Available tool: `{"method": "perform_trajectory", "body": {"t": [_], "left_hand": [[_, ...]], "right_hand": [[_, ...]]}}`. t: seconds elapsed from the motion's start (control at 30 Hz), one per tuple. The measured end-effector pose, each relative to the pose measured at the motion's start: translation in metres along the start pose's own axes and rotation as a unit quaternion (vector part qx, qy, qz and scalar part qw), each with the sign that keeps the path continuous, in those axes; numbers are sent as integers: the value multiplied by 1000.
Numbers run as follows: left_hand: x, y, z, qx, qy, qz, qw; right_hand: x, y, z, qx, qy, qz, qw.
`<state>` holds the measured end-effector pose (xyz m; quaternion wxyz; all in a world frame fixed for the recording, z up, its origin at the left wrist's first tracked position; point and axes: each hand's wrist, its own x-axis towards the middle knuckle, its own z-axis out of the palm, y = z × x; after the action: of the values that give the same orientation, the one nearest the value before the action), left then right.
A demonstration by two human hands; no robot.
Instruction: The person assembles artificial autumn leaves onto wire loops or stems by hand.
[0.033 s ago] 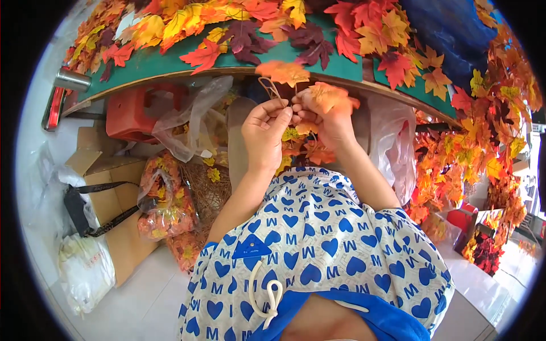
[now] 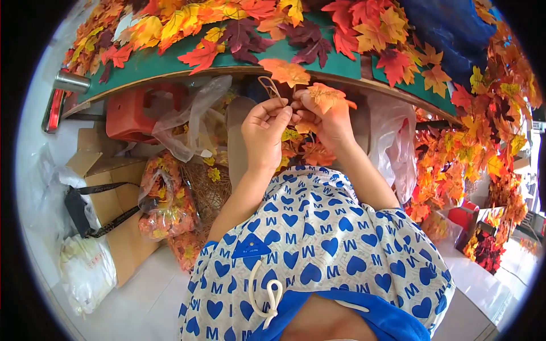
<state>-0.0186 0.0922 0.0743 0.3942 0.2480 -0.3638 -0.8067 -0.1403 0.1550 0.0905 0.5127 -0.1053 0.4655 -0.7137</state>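
Just in front of the table edge, my two hands meet at the fingertips. My left hand (image 2: pixel 263 128) is closed, pinching a thin brown looped stem (image 2: pixel 269 86) whose loop sticks up past the thumb. Close beside it, my right hand (image 2: pixel 333 122) is closed at the fingertips on the same strand of artificial maple leaves. An orange maple leaf (image 2: pixel 325 96) partly covers its fingers. Another orange leaf (image 2: pixel 286 72) stands up between the hands, and more orange and yellow leaves (image 2: pixel 315 152) hang below them. The exact join between the fingertips is too small to make out.
Many red, yellow and purple leaves lie on the green tabletop (image 2: pixel 142 77). Leaf garlands (image 2: pixel 472 142) hang at the right. Under the table stand a red plastic stool (image 2: pixel 128 116) and clear bags. An open cardboard box (image 2: pixel 128 227) and bagged leaves (image 2: pixel 165 221) are at the left.
The orange leaf over my right hand has shifted slightly left, and the leaf between the hands has tilted a little. Both hands keep nearly the same place and grip.
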Motion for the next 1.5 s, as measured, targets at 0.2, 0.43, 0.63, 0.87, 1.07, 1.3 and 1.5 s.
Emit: {"method": "perform_trajectory", "body": {"t": [0.2, 0.43, 0.63, 0.87, 1.07, 1.3, 1.5], "left_hand": [[-1, -6, 9, 9, -1, -11, 1000], [-3, -8, 10, -6, -1, -9, 1000], [-4, -10, 9, -18, 10, -9, 1000], [-4, -12, 9, -17, 20, -17, 1000], [-1, -13, 6, 3, -1, -33, 999], [0, -14, 6, 1, 1, -36, 999], [2, -17, 6, -11, 12, -37, 999]], "right_hand": [[-4, 6, -6, 50, 49, -51, 996], [-7, 12, -9, 38, 35, -33, 998], [-10, 13, -10, 27, 36, -29, 999], [-9, 18, -12, 47, 36, -20, 998], [-7, 22, -12, 133, 40, 20, 990], [-6, 23, -14, 148, 39, 31, 988], [-6, 26, -18, 109, 40, -7, 993]]}}
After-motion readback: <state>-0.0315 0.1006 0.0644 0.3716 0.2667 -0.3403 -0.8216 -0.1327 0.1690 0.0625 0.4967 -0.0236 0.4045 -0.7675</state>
